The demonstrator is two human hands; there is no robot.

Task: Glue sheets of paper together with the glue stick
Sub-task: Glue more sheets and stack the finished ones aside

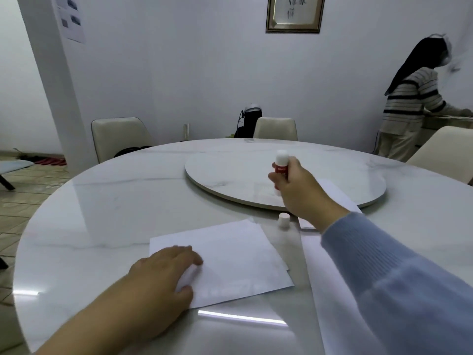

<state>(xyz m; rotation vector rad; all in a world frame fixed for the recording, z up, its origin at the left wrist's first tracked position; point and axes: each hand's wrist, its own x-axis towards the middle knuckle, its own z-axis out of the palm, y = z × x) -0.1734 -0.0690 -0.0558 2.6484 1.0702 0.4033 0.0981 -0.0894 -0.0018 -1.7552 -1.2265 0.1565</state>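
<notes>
At a round table, the person's right arm wears a pale blue ribbed-knit sleeve (399, 272) entering from four o'clock; the left forearm (102, 311), from seven o'clock, is bare, both hands ringless.

White walls (179, 60), framed picture (294, 14), round marble table (102, 213), cream chairs (117, 137), tiled floor (20, 196)

My left hand (163, 267) lies flat, palm down, fingers spread forward, forearm bare. My right hand (298, 190) reaches far out, blue-sleeved arm extended, its grip curled tight, knuckles toward me.
</notes>
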